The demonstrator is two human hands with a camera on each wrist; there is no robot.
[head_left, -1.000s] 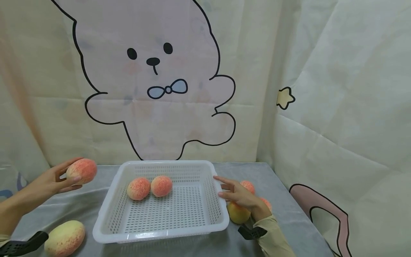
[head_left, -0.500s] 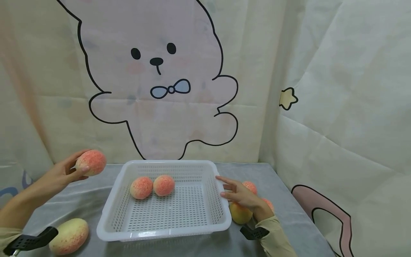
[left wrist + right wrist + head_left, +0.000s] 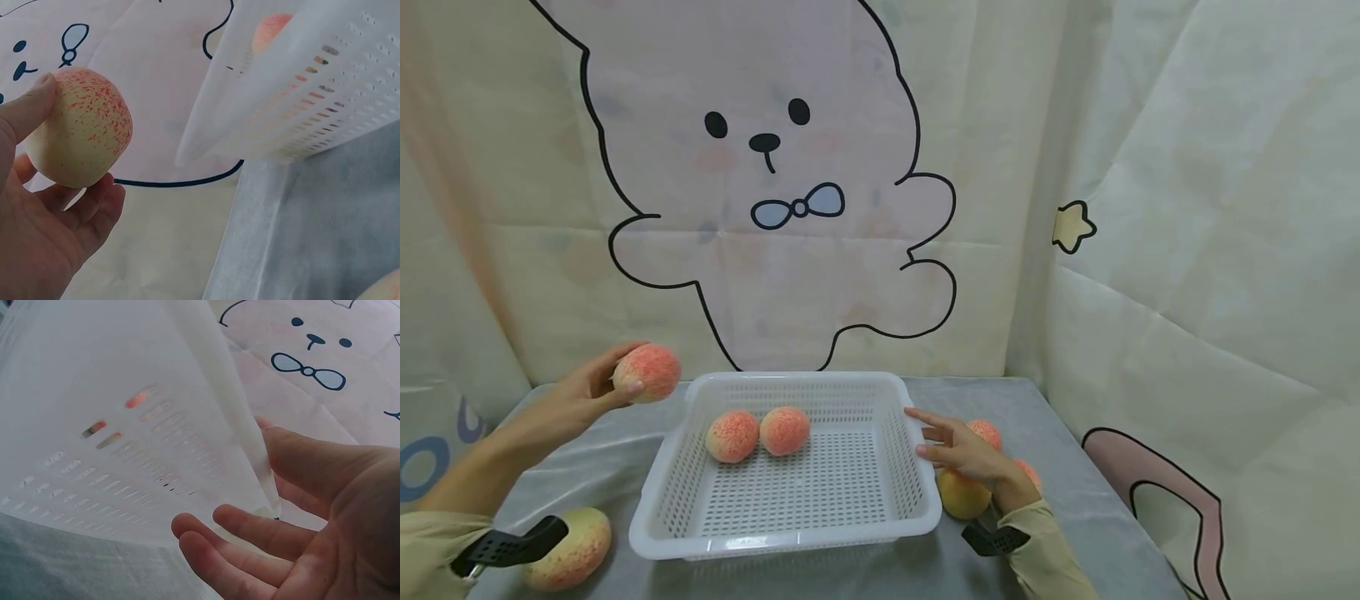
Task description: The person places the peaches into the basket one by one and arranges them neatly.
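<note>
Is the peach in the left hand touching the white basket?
Apart. The left wrist view shows the printed backdrop in a plain gap between the held peach and the white basket.

Far cloth (image 3: 977, 117): cream, creased, printed with a large pale animal (image 3: 805, 283) outlined in black, blue bow tie (image 3: 825, 202)
Right cloth (image 3: 1210, 275): pale, creased, bearing a yellow star (image 3: 1072, 227) and, nearer, a pink shape (image 3: 1120, 458)
Left cloth (image 3: 445, 333): pale, blue ring (image 3: 443, 468) low down
Tabletop (image 3: 1067, 467): grey, wrinkled covering
</note>
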